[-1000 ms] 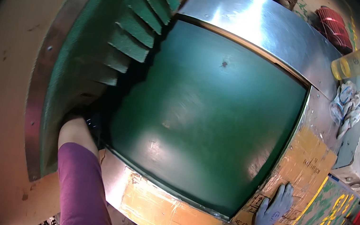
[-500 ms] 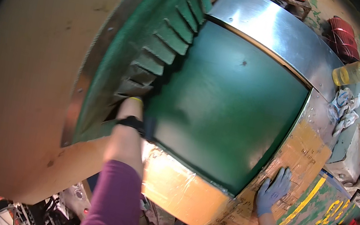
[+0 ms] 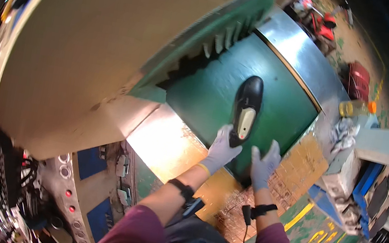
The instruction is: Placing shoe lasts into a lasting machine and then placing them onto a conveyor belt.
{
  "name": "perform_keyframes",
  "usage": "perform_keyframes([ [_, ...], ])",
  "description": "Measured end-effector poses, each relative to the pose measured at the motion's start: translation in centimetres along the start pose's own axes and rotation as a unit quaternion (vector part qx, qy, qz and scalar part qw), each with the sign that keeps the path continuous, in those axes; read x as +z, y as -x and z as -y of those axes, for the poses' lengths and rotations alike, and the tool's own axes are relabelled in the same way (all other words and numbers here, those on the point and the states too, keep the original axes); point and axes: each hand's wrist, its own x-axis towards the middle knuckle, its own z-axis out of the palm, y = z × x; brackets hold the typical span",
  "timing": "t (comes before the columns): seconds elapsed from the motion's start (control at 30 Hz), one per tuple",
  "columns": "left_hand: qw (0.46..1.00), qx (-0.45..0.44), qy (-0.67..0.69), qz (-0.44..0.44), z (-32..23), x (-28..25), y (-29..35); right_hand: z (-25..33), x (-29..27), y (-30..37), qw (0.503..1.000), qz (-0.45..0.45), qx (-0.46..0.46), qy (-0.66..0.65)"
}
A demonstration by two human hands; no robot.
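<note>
A black slip-on shoe (image 3: pixel 249 97) with a pale insert in its opening lies on the green belt surface (image 3: pixel 200 91), its toe pointing away from me. My gloved left hand (image 3: pixel 222 150) has its fingers and thumb closed around the heel end. To the right of the heel, my gloved right hand (image 3: pixel 263 166) hovers over the near corner of the belt, fingers and thumb apart, with nothing in it. Left of the belt, a strip-cut green curtain (image 3: pixel 219 40) hangs along the mouth of a big beige housing (image 3: pixel 98 47).
Taped cardboard (image 3: pixel 298 166) covers the near and right edges of the belt. A shiny metal plate (image 3: pixel 296 46) borders its far side. At the right are a bottle of yellow liquid (image 3: pixel 353 108) and a crumpled cloth (image 3: pixel 344 133). A panel with red buttons (image 3: pixel 68 193) is at lower left.
My left hand has come out from under the curtain, and the black shoe now shows on the belt with that hand at its heel. My right hand has lifted off the cardboard.
</note>
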Motion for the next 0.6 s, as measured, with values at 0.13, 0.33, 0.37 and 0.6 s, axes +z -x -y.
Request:
perform_keyframes([
  [0.13,0.982,-0.016,-0.028,0.187,2.4,-7.8,7.7,9.2,3.7,-4.2,0.973,0.031,0.107,-0.202],
  [0.33,0.98,-0.193,0.008,0.051,6.6,-19.4,24.5,2.0,3.8,-8.4,0.907,0.234,0.187,-0.297],
  [0.37,0.973,-0.228,0.038,0.006,8.1,-20.9,28.1,2.5,3.1,-8.0,0.881,0.294,0.148,-0.341],
  [0.6,0.719,-0.442,0.223,-0.488,16.1,-26.2,59.8,10.8,-14.0,-0.5,0.807,0.522,0.179,-0.21],
])
